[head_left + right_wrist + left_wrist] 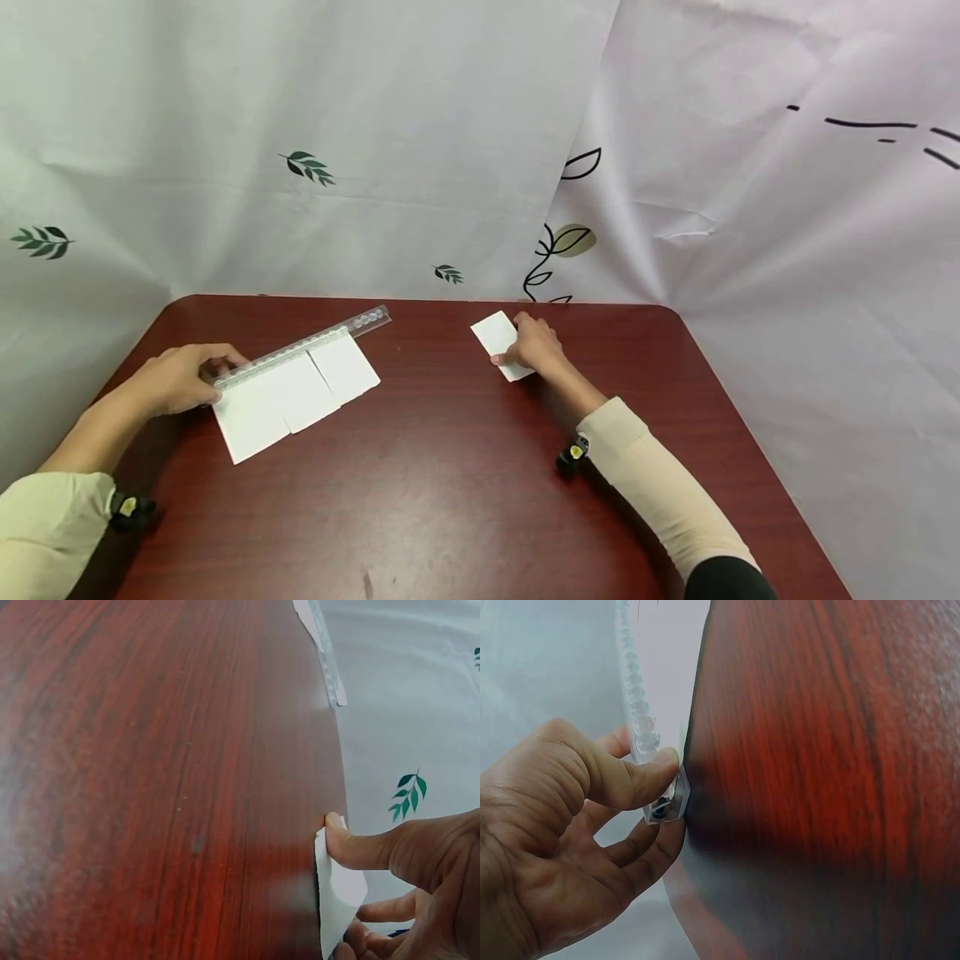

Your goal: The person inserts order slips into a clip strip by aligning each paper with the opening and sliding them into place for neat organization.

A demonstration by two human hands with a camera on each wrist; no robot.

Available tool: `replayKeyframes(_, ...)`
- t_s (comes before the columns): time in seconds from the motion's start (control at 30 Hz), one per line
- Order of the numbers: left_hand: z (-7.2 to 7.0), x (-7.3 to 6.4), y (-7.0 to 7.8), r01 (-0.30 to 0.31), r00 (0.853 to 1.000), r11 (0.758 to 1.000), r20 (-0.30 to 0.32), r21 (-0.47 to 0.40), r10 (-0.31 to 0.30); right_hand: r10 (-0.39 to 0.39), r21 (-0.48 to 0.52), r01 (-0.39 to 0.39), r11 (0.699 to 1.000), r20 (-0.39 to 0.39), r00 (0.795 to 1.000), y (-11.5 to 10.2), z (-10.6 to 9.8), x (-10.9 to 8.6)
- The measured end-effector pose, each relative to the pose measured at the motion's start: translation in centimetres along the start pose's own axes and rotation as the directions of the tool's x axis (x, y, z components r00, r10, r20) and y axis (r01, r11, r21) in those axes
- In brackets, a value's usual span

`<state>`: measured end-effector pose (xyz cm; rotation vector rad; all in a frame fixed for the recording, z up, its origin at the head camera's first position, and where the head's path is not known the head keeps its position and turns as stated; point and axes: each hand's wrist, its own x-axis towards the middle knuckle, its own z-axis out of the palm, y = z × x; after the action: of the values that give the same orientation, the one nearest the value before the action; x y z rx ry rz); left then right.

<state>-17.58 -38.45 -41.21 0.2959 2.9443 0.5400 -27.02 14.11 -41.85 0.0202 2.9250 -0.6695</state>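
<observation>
My left hand [176,379] pinches the near left end of a long clear plastic strip [369,321] with a row of round bumps along it. Several white paper cards [251,417] lie side by side, slightly overlapping, with their upper edges along the strip. The left wrist view shows the thumb on top and fingers beneath the strip's end [639,712]. At the back of the table, my right hand [537,343] holds a separate white card [495,331] by its edges, the thumb on one side and fingers on the other. This card [337,892] looks slightly bent in the right wrist view.
Everything lies on a dark red wood-grain table [420,483] with rounded back corners. White cloth [420,108] printed with leaves hangs close behind and beside it. Bare tabletop separates the strip from the single card. Small dark devices sit at both wrists.
</observation>
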Motion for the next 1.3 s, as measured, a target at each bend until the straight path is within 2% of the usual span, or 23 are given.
replayKeyframes(0.2, 0.1, 0.0, -0.2, 0.000, 1.000, 1.000, 0.001, -0.002, 0.000, -0.022, -0.010, 0.022, 1.000, 0.028, 0.999, 0.1, -0.2, 0.2)
replayKeyframes(0.43, 0.0, 0.0, 0.0, 0.002, 1.000, 1.000, 0.000, -0.004, -0.002, -0.064, 0.050, 0.062, 0.997, 0.048, 0.997, 0.5, -0.2, 0.4)
replayKeyframes(0.83, 0.2, -0.1, 0.1, 0.006, 1.000, 1.000, -0.010, -0.005, -0.006, -0.148, 0.100, 0.144, 0.985, 0.031, 0.989, 1.0, -0.4, 0.3)
replayKeyframes(1.03, 0.3, -0.1, 0.0, 0.007, 1.000, 1.000, -0.012, -0.007, -0.007, -0.184, 0.088, 0.183, 0.979, 0.004, 0.983, 1.0, -0.6, 0.4)
replayKeyframes(1.3, 0.3, -0.1, -0.1, 0.009, 1.000, 1.000, -0.014, -0.007, -0.009, -0.188, 0.088, 0.185, 0.979, 0.020, 0.982, 0.9, -1.0, 0.5)
